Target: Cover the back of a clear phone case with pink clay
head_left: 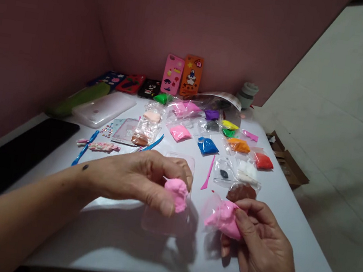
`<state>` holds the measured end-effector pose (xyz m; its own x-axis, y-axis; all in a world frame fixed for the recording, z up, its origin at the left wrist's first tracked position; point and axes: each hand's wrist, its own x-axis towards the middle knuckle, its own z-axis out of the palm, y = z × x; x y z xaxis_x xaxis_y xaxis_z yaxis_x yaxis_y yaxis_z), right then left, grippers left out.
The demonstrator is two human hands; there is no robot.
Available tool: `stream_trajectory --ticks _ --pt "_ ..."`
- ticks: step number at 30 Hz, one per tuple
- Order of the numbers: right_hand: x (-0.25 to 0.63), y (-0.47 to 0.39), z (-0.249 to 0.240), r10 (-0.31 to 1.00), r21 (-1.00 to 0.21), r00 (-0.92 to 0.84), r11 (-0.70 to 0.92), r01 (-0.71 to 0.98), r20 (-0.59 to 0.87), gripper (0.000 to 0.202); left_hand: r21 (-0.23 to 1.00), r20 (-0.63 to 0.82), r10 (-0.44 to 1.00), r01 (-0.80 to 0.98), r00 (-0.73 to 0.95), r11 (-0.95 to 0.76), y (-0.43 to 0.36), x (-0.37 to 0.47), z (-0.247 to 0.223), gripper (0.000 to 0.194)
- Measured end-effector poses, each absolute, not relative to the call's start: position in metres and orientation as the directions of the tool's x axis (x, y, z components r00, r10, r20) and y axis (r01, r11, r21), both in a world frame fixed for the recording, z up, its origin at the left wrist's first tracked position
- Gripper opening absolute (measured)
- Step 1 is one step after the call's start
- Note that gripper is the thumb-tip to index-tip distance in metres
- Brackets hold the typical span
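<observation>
A lump of pink modelling clay [176, 194] is pinched between the thumb and fingers of my left hand [148, 176]. Beneath that hand, partly covered by it, lies a clear phone case [161, 224] on the white table. My right hand [261, 243] grips a clear plastic bag of pink clay [225, 217] by its right side. The two lumps are apart. A pink modelling tool [208, 174] rests on the table between the hands, farther back. Just beyond my right hand sits a bag of brown clay [241, 192].
Bagged clays, such as blue [207, 146], orange [239, 145] and red [263, 160], spread across the white table [111, 243]. Decorated phone cases, one pink [172, 74] and one orange [191, 76], lean on the back wall. A black phone-like slab [18, 152] lies left; a lidded cup [247, 95] stands back right.
</observation>
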<state>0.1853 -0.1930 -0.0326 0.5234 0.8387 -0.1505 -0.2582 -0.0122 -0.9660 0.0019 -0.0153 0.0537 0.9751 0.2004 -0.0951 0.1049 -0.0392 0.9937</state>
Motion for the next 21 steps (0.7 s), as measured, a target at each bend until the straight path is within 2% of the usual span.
stream_trajectory --ticks 2,3,5,7,8,10,12,14,17,21 --pt "0.188 -0.194 -0.030 0.870 -0.977 0.475 -0.028 -0.213 -0.129 0.020 0.996 -0.092 0.278 0.088 0.956 0.028 -0.016 0.006 0.046 0.019" --pt "0.190 -0.194 -0.029 0.883 -0.991 0.460 -0.034 -0.128 -0.090 0.018 0.992 -0.114 0.304 0.092 0.946 0.087 -0.018 0.007 0.042 0.025" --pt "0.193 -0.194 -0.026 0.899 -0.985 0.435 -0.023 0.170 0.054 0.010 0.954 -0.224 0.312 0.143 0.923 0.265 -0.023 0.011 0.036 0.029" --pt "0.196 -0.193 -0.025 0.901 -0.862 0.354 0.041 0.506 0.251 0.003 0.901 -0.331 0.314 0.200 0.890 0.384 -0.027 0.013 0.031 0.025" --pt "0.197 -0.193 -0.026 0.894 -0.769 0.294 0.082 0.634 0.337 0.007 0.884 -0.365 0.327 0.214 0.872 0.415 -0.029 0.014 0.030 0.024" --pt "0.198 -0.194 -0.028 0.866 -0.582 0.180 0.147 0.800 0.466 0.016 0.873 -0.390 0.355 0.219 0.850 0.435 -0.030 0.016 0.029 0.023" --pt "0.201 -0.197 -0.030 0.832 -0.439 0.119 0.160 0.884 0.542 0.019 0.870 -0.395 0.362 0.217 0.844 0.442 -0.030 0.016 0.029 0.023" --pt "0.210 -0.200 -0.025 0.800 -0.371 0.119 0.136 0.919 0.588 0.019 0.866 -0.401 0.340 0.232 0.851 0.443 -0.029 0.015 0.028 0.021" --pt "0.239 -0.194 -0.005 0.759 -0.386 0.203 0.068 0.920 0.619 0.014 0.854 -0.401 0.318 0.225 0.859 0.470 -0.029 0.014 0.026 0.010" --pt "0.311 -0.144 0.029 0.751 -0.442 0.423 -0.195 0.876 0.506 0.009 0.875 -0.367 0.328 0.203 0.871 0.440 -0.030 0.014 0.026 0.013"
